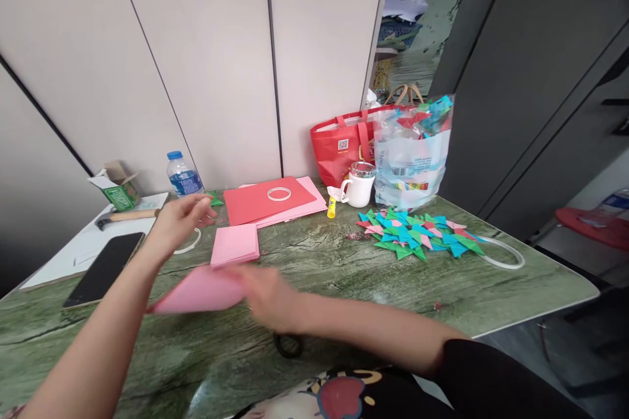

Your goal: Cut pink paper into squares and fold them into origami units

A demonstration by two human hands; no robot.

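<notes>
Pink paper (pixel 201 291) with a red edge is gripped at its right side by my right hand (pixel 272 294), both blurred by motion above the table. My left hand (pixel 184 217) is raised further back, fingers loosely bent and apart, with nothing visible in it. Close to that hand are a white ring (pixel 189 242) on the table and a small green folded paper piece (pixel 215 199). Between the hands and the wall lies a stack of pink paper squares (pixel 234 245). Behind it, larger red sheets (pixel 250 203) rest on pink ones, with another white ring (pixel 279 194) on top.
A phone (pixel 105 268), hammer (pixel 128 215), opened box (pixel 118 190) and water bottle (pixel 183 173) stand left. Rightward are a glue stick (pixel 331 207), white mug (pixel 360 186), red bag (pixel 339 150), plastic bag (pixel 413 163) and folded paper pieces (pixel 413 234). A dark ring-shaped object (pixel 289 344) lies nearby.
</notes>
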